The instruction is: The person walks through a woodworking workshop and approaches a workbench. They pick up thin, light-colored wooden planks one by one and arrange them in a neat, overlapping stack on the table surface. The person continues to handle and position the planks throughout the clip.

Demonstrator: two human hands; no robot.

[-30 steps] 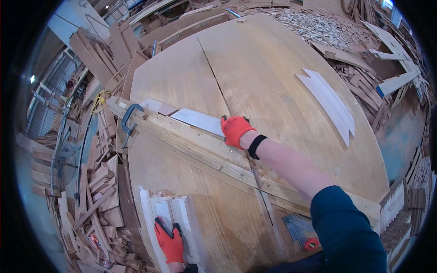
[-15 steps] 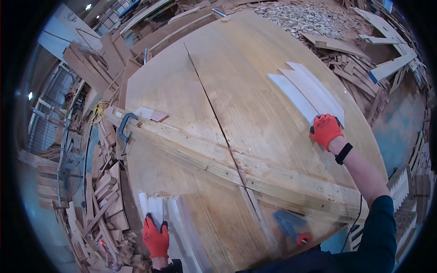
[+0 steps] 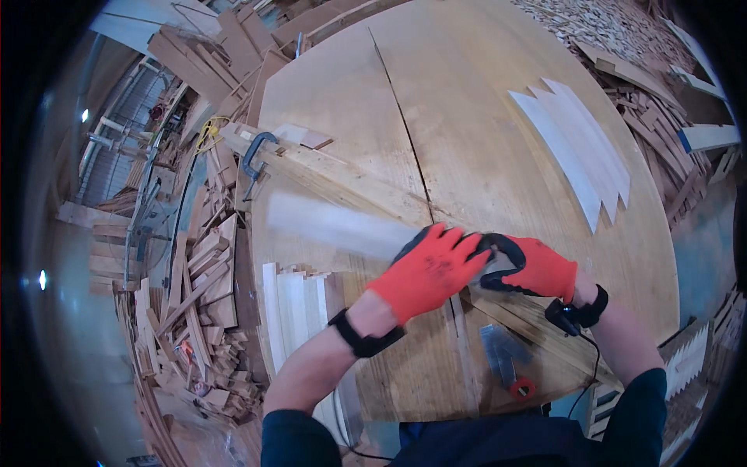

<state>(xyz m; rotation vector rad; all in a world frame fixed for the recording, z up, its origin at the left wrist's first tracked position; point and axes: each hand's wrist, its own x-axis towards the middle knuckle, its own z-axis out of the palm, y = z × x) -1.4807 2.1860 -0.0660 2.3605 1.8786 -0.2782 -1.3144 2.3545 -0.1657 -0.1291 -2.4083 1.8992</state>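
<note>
Both my hands wear red gloves with dark palms, and they are close together over the middle of the worktable point(image 3: 513, 39). My left hand point(image 3: 436, 268) is closed on a pale wooden board point(image 3: 334, 226), which is smeared by motion and points off to the left. Beside it, my right hand point(image 3: 537, 266) curls its fingers and thumb round the board's near end, mostly hidden by the gloves. Left of my left forearm lies a stack of pale boards point(image 3: 299, 303). Several more boards point(image 3: 576, 148) lie side by side at the right of the table.
A long wooden beam point(image 3: 350, 179) crosses the table, held at its left end by a blue C-clamp point(image 3: 253, 159). Near the front edge lies a grey metal tool with a red round part point(image 3: 510, 362). Offcuts point(image 3: 206, 272) pile up at left; a dark slot point(image 3: 401, 109) runs along the tabletop.
My right hand has left the boards at right and come to the middle. My left hand has risen from the left stack with a board. My view has shifted.
</note>
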